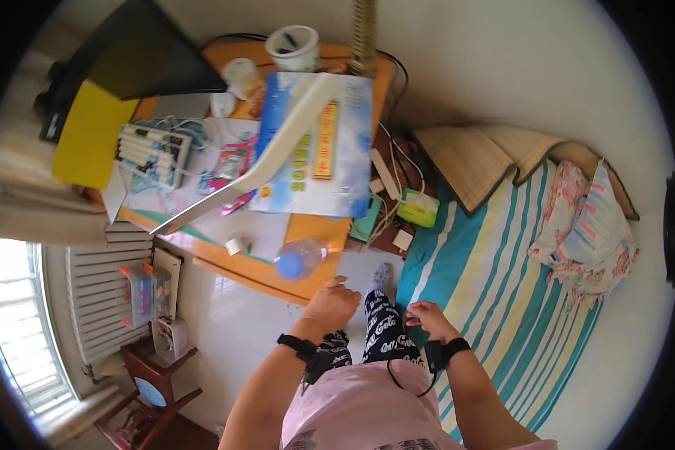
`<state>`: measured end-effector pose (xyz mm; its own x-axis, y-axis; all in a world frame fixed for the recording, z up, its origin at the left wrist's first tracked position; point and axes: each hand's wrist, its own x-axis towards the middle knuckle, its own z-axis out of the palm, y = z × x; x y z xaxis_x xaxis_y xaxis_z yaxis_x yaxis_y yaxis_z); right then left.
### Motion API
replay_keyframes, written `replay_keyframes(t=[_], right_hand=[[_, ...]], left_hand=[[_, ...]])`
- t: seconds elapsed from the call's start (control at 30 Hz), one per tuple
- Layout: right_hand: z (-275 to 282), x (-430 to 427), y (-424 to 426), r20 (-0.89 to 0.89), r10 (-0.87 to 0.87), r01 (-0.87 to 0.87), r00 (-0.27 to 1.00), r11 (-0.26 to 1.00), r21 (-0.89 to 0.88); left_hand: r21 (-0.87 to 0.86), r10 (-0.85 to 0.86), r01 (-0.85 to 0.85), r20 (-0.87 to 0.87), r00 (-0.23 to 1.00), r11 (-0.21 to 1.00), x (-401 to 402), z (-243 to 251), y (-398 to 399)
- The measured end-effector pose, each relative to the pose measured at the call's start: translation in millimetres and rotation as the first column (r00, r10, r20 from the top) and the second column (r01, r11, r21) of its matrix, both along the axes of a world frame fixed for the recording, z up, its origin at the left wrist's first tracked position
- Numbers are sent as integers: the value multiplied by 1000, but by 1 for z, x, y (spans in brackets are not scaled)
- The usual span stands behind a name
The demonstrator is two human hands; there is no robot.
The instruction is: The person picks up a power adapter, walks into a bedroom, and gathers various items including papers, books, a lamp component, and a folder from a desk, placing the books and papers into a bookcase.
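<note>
My left hand (333, 306) hovers just off the front corner of the wooden desk (309, 287), fingers loosely bent and nothing visible in them; its palm is turned from view. Closest to it on the desktop is a clear plastic bottle (313, 251) with a blue cap (289, 264). My right hand (430, 322) hangs over the edge of the bed (484, 270), its fingers half curled and apart, with no object seen in it. Black straps with small devices circle both wrists. A white roll (236, 245), perhaps tape, lies left of the bottle.
A desk lamp's white head (281, 149) stretches above a blue-and-white printed sheet (346, 152). Behind are a keyboard (152, 154), a monitor (152, 56) and a white cup (293, 50). Cables and a green tissue pack (418, 208) lie between desk and bed. A wooden chair (157, 388) stands lower left.
</note>
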<state>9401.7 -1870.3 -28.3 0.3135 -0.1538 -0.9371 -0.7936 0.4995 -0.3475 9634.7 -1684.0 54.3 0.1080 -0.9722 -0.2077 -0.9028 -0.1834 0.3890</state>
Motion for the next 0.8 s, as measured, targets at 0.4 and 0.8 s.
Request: replay_keyframes(t=[0.4,0.8], right_hand=[[199,126,230,656,195,-409,729,893,189],[255,152,327,737,676,-938,4,258,-232]], left_hand=[[-383,265,-558,-596,758,736,-56,153,197],[-50,468,-778,-774,426,626,-111,185,314]])
